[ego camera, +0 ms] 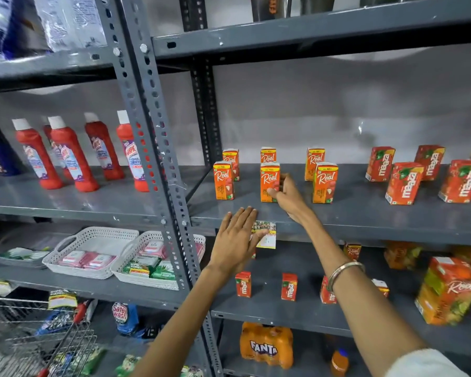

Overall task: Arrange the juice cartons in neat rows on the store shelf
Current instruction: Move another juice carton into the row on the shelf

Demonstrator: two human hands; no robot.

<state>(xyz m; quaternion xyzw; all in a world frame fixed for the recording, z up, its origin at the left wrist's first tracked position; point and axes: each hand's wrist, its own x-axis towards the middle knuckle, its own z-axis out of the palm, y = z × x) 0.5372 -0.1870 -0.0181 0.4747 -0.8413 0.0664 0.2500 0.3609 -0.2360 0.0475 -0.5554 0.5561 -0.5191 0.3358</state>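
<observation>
Several small orange Real juice cartons stand in two rows on the grey shelf (pixel 351 213). The front row holds a left carton (pixel 223 180), a middle carton (pixel 269 178) and a right carton (pixel 324 183); three more stand behind, such as the back middle carton (pixel 268 155). My right hand (pixel 288 195) reaches onto the shelf, its thumb and fingers closed around the middle front carton's right side. My left hand (pixel 235 240) lies flat, fingers apart, against the shelf's front edge, holding nothing. Red Maaza cartons (pixel 404 183) stand further right.
Red cleaner bottles (pixel 71 156) fill the left bay beyond the perforated upright (pixel 152 148). A price tag (pixel 267 234) hangs on the shelf edge. Below are small Maaza cartons (pixel 243 284), a large Real carton (pixel 449 289), a Fanta pack (pixel 265 345), white baskets (pixel 90 251) and a wire trolley (pixel 38 338).
</observation>
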